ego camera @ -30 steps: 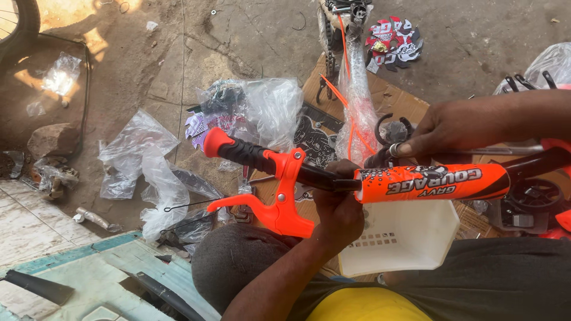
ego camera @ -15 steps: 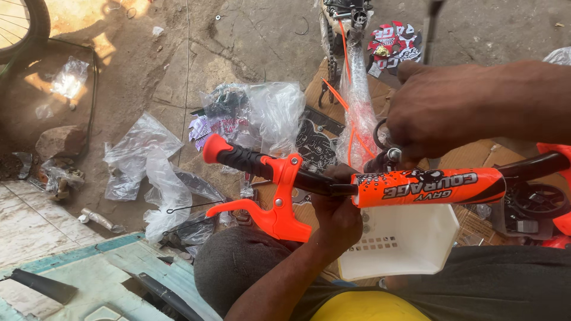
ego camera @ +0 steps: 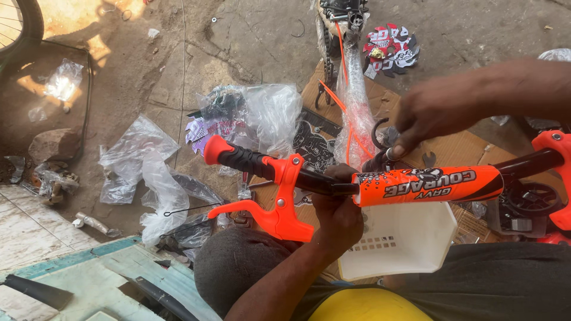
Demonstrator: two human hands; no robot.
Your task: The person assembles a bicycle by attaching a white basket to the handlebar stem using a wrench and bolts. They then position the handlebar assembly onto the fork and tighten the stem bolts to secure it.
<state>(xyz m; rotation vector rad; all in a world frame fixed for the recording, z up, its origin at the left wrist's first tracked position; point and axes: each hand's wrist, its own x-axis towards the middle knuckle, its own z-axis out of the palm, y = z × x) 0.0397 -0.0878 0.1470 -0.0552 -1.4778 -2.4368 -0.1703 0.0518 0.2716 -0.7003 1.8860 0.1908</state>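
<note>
An orange and black bicycle handlebar [ego camera: 309, 178] lies across the view. It has a black grip with an orange tip [ego camera: 232, 156], an orange brake lever [ego camera: 279, 208] and an orange padded sleeve [ego camera: 428, 184]. My left hand [ego camera: 339, 217] reaches up from below and is wrapped around the bar just left of the sleeve. My right hand [ego camera: 440, 110] comes in from the right, above the sleeve. Its fingertips pinch a small metal fitting [ego camera: 389, 154] at the middle of the bar. A white plastic basket [ego camera: 410, 244] sits under the sleeve.
Flattened cardboard [ego camera: 458, 145] lies under the parts. Clear plastic bags [ego camera: 140, 157] are scattered over the concrete to the left, and a plastic-wrapped bike part [ego camera: 354, 101] lies ahead. Sticker sheets [ego camera: 389, 47] lie at the top. A wheel rim [ego camera: 18, 24] is at the top left and a rock [ego camera: 53, 145] at the left.
My right hand has lifted slightly off the padded sleeve and now works with its fingertips at the fitting. My left hand keeps its hold on the bar.
</note>
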